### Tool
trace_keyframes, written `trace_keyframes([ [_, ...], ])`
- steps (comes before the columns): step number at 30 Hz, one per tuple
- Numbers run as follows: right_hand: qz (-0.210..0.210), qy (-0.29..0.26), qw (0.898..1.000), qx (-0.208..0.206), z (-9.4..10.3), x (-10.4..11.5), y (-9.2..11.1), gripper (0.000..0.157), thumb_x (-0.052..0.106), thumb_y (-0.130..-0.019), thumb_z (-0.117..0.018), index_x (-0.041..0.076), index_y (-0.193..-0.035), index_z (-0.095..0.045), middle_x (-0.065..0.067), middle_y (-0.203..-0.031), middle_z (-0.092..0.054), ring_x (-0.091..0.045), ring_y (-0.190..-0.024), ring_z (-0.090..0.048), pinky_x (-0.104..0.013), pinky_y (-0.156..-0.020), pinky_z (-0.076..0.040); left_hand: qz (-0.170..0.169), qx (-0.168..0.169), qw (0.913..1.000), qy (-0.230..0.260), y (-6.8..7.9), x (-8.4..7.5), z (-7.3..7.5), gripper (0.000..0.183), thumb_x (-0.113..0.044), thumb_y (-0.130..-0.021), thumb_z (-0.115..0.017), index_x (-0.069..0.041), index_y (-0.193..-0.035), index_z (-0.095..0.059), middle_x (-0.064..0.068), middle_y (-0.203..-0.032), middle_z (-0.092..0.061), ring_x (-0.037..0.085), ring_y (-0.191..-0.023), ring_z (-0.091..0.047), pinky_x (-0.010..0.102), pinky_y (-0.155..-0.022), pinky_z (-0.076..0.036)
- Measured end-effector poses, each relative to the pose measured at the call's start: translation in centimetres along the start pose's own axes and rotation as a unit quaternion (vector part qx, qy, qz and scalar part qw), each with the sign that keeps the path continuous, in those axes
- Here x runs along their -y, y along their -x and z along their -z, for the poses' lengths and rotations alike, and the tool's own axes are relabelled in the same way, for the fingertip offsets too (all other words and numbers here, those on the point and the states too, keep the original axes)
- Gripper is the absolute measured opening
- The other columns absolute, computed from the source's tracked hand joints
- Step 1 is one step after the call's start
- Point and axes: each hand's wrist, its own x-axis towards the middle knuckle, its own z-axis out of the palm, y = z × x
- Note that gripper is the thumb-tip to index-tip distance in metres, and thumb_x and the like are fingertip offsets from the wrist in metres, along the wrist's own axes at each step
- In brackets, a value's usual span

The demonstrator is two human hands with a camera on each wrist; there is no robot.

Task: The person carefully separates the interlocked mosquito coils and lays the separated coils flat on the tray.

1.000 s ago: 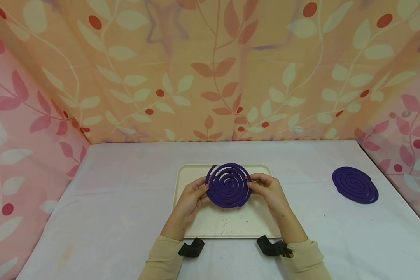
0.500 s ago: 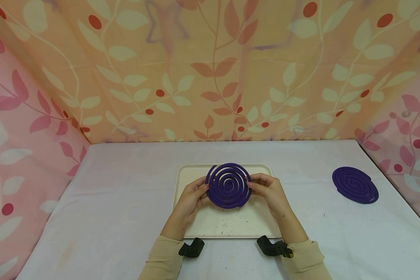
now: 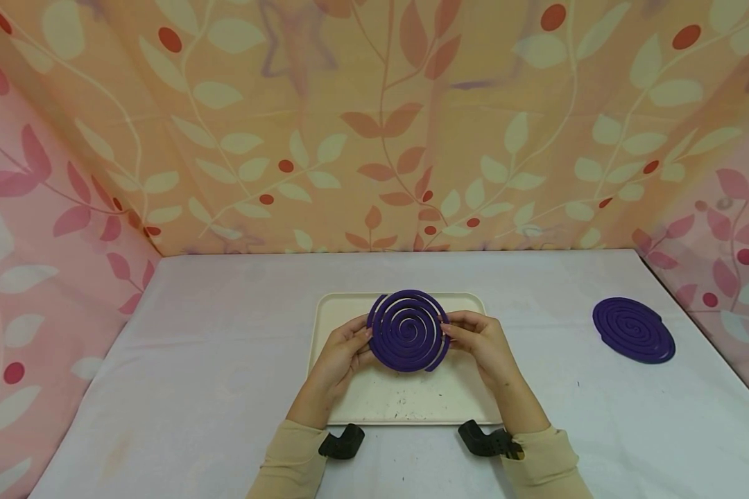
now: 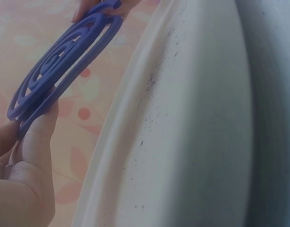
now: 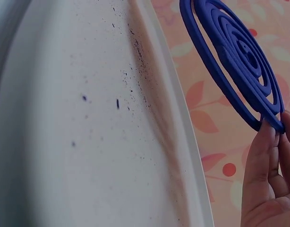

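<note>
A purple mosquito coil [image 3: 407, 333] is held up over the cream tray, its flat face tilted toward the head camera. My left hand [image 3: 340, 350] pinches its left edge between thumb and fingers. On the opposite edge, my right hand [image 3: 482, 341] pinches the outer ring. Gaps show between the rings, and a loose end sticks out at the lower right. In the left wrist view the coil [image 4: 60, 61] appears nearly edge-on, with an outer strand standing apart. The right wrist view shows the coil [image 5: 230, 52] with a wide gap beside its outer strand.
Beneath the hands lies the cream tray [image 3: 412, 409], sprinkled with small dark crumbs. A second purple mosquito coil [image 3: 633, 330] lies flat on the white tablecloth [image 3: 193, 360] at the right. Patterned cloth [image 3: 374, 138] hangs behind and at both sides.
The loose end at the coil's lower right has come further away from the inner rings, widening the gap there. Both hands stay almost in place.
</note>
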Motion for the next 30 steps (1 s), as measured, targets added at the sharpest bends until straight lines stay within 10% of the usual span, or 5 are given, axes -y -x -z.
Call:
trace_keyframes([
  [30,-0.018,-0.047,0.999,0.005,-0.15,0.12,-0.06,0.02,-0.011,-0.085,-0.059,0.006,-0.089,-0.07,0.0,-0.079,-0.069,-0.009,-0.069,-0.063,-0.023,-0.063,-0.055,0.003,-0.003,1.0,-0.002,0.12,-0.21,0.04,0.039,0.006,-0.098,-0.036,0.016,-0.135,-0.034,0.015,-0.114,-0.061,0.01,-0.088,-0.065,0.022,-0.075,-0.054],
])
